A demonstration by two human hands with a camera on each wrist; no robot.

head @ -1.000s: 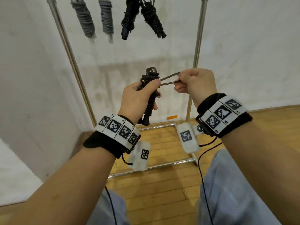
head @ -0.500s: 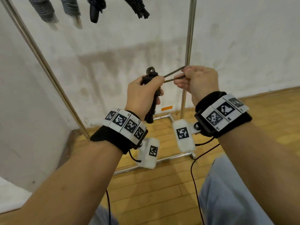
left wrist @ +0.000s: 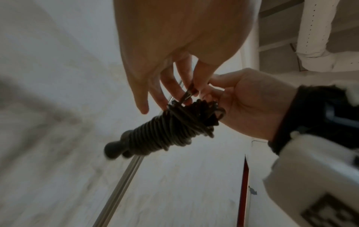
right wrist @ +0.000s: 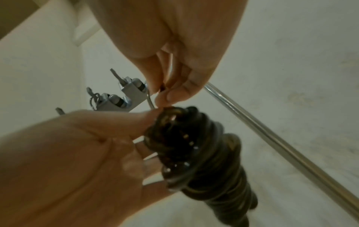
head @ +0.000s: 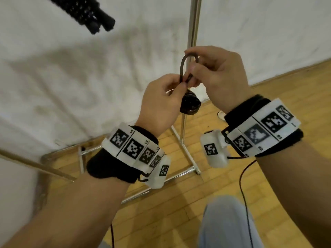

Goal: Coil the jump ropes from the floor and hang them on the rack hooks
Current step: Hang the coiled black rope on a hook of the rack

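Observation:
A dark jump rope (head: 190,105) is wound into a tight bundle around its handles and hangs in front of the rack. A short loop of rope (head: 183,66) stands up out of the bundle's top. My left hand (head: 180,85) pinches the foot of that loop just above the bundle. My right hand (head: 194,68) pinches the loop's upper end. The left wrist view shows the bundle (left wrist: 170,130) with two handle knobs (left wrist: 116,149) at its low end. In the right wrist view the bundle (right wrist: 196,155) hangs below both hands.
Another coiled black rope (head: 86,13) hangs from the rack at the upper left. The rack's right pole (head: 193,20) rises just behind my hands, and its base bars (head: 186,151) lie on the wooden floor. Grey rack hooks (right wrist: 124,95) show overhead. A white wall stands close behind.
The loop, pulled sideways to the right before, now stands upright. My hands have come close together, and the bundle has swung down below them. My view has shifted lower and nearer to the rack.

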